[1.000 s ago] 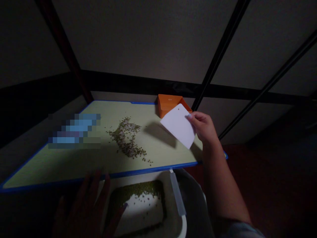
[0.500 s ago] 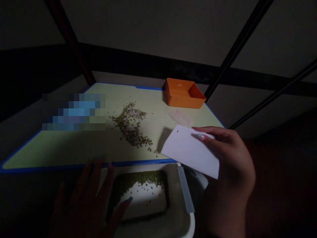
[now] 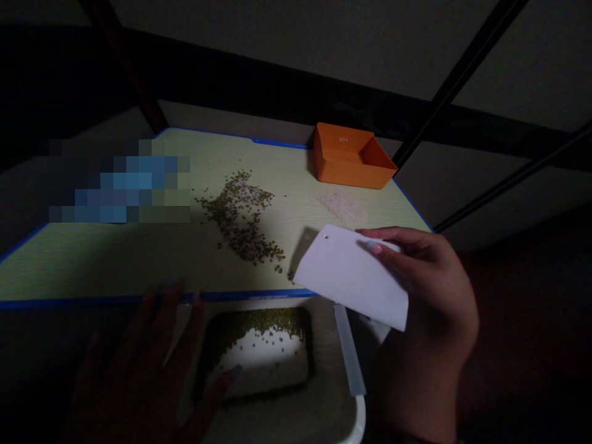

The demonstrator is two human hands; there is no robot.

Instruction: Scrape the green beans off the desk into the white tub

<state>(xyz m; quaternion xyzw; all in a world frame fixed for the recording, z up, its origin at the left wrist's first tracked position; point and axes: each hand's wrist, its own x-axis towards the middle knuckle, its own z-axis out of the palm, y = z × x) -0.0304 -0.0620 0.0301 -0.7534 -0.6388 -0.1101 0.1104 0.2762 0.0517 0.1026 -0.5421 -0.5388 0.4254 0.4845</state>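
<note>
In my right hand (image 3: pixel 416 265) is a white plastic scraper (image 3: pixel 351 271) with a small hole in one corner, pinched between thumb and fingers. Its lower left edge is by a few stray beans at the near side of the table. To its left lies a patch of green beans mixed with pale grains (image 3: pixel 245 216). My left hand (image 3: pixel 143 357), dim in shadow, has its fingers spread over the left side of a white plastic container (image 3: pixel 335 370). Green beans (image 3: pixel 272 319) line the far side of that container's bottom.
An orange open box (image 3: pixel 354 169) stands at the back right of the pale table (image 3: pixel 139 259), which has a blue edge. A small heap of pale grains (image 3: pixel 342 206) lies before the box. Something blue at the left is blurred out.
The whole view has shifted a little. My left hand has moved slightly left and stays spread. The scraper has moved slightly left, closer to the stray beans.
</note>
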